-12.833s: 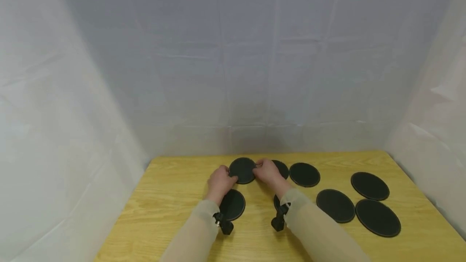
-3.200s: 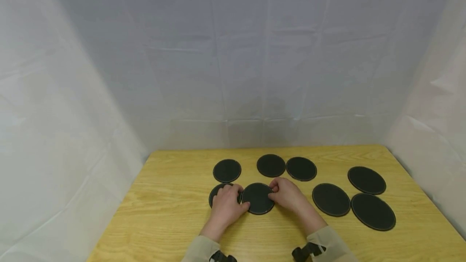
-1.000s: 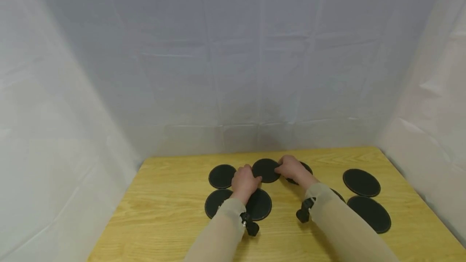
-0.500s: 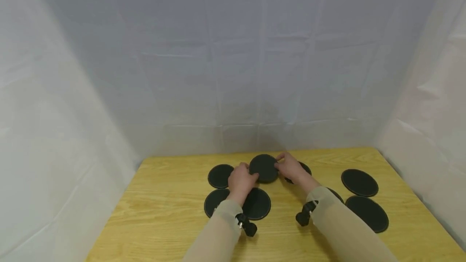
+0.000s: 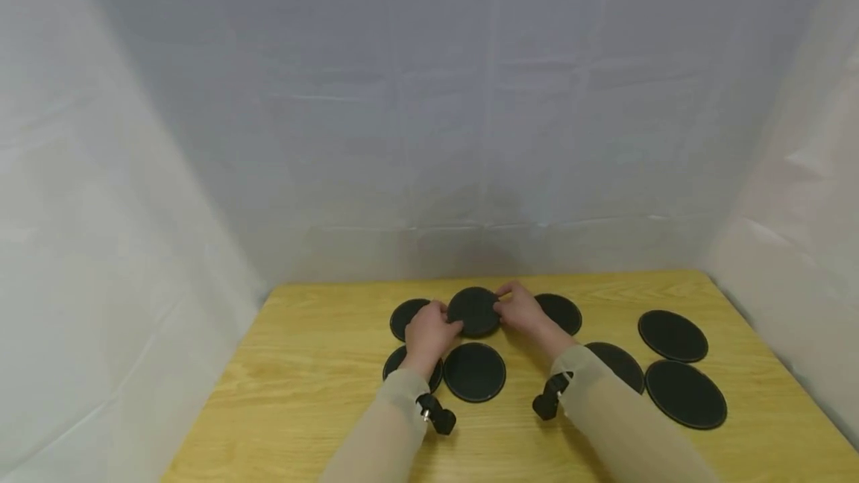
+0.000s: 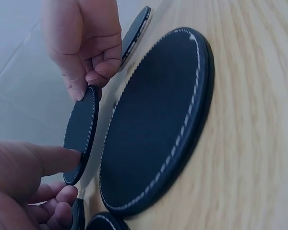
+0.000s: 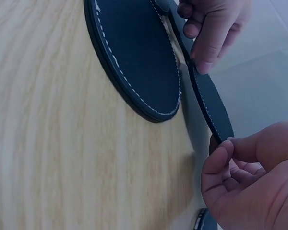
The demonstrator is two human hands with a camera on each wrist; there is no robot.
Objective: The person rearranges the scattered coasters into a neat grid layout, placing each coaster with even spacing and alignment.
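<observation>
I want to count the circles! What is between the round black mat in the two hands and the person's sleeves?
In the head view, another black mat lies flat on the table, just nearer than the held mat.

Wooden bench. Seven black round coasters lie flat: two at left, one centre, four to right. White sheeting behind.

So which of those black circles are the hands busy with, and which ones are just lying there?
Busy with:
- held coaster, lifted off the table
- left hand and right hand, pinching its edges

Just lying there:
- front coaster
- four right-side coasters, such as the far-right one
- the others by the hands
</observation>
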